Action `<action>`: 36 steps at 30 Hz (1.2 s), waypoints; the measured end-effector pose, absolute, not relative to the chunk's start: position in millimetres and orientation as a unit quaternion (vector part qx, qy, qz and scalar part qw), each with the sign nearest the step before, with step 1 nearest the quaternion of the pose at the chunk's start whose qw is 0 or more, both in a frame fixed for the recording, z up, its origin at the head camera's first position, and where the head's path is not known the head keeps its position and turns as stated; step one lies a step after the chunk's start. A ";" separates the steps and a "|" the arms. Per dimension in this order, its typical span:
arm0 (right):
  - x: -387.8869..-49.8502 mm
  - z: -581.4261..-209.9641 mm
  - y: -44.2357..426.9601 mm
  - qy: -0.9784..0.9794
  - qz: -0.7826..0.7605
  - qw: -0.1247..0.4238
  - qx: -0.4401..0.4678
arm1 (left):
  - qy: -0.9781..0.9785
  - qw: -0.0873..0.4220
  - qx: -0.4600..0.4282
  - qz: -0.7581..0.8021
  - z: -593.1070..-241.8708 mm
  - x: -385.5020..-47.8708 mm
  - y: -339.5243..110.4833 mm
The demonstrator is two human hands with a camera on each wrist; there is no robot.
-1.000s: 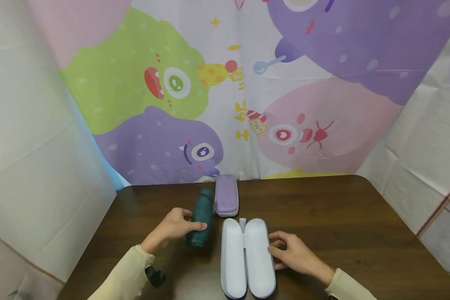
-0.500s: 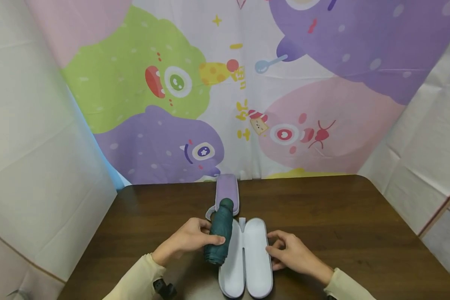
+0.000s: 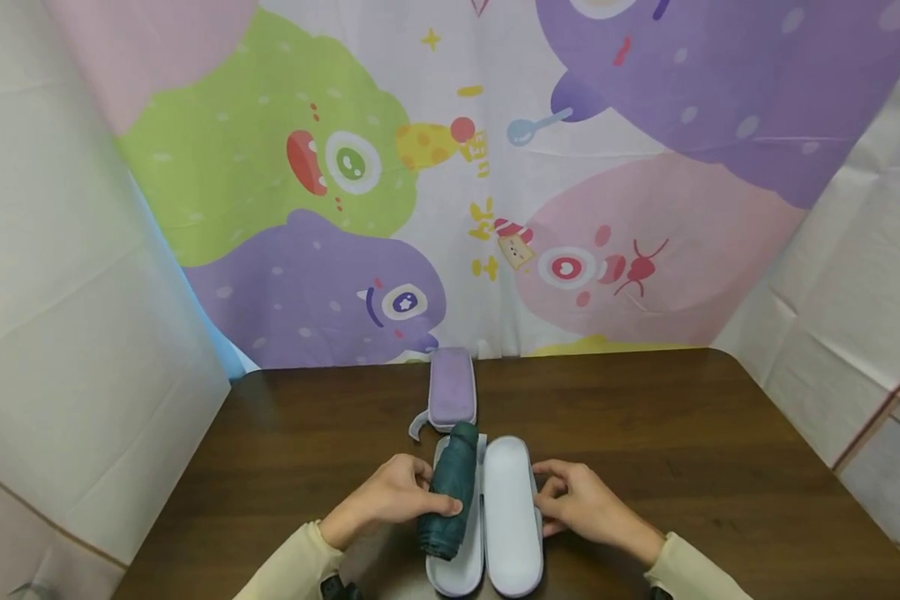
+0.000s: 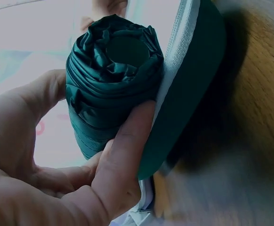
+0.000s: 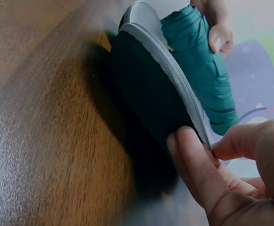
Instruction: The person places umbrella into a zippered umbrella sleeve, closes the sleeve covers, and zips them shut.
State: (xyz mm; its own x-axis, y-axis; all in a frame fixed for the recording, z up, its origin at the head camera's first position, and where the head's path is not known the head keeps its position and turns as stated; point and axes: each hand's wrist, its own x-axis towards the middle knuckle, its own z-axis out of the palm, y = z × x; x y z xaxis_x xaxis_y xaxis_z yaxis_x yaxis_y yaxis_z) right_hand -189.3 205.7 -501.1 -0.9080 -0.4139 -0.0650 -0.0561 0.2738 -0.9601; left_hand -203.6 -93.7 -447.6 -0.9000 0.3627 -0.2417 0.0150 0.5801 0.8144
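A dark green folded umbrella (image 3: 451,500) is gripped by my left hand (image 3: 390,500), with the thumb across it. It tilts over the left half of an opened long case (image 3: 515,517) with a white lining. In the left wrist view, the rolled end of the umbrella (image 4: 115,89) faces the camera, close to the case's zipper edge (image 4: 179,42). My right hand (image 3: 588,508) holds the outer right rim of the case. The right wrist view shows thumb and fingers (image 5: 193,150) pinching that rim, whose outside looks dark.
Behind the opened case lies a closed purple case (image 3: 452,387) with a strap (image 3: 418,425) at its left. The brown wooden table (image 3: 645,417) ends at a cartoon-printed cloth (image 3: 465,192). White cloth walls (image 3: 82,250) stand on both sides.
My left hand has carried the umbrella right and toward me, from beside the case to over its left half. The opened case has shifted slightly left; my right hand stays at its rim.
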 end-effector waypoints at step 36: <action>-189.3 -486.8 198.5 0.774 -0.599 0.147 -0.144 | 0.853 0.212 0.084 0.470 -474.5 -193.5 -103.3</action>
State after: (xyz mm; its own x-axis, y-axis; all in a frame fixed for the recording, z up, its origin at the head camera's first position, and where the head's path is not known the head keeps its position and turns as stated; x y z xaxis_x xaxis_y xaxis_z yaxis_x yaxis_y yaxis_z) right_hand -189.3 198.5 -486.8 -0.9156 -0.3983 -0.0557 -0.0462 0.2416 -0.9693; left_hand -193.5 -103.3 -474.5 -0.8965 0.3414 -0.2825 -0.0560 0.5451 0.8365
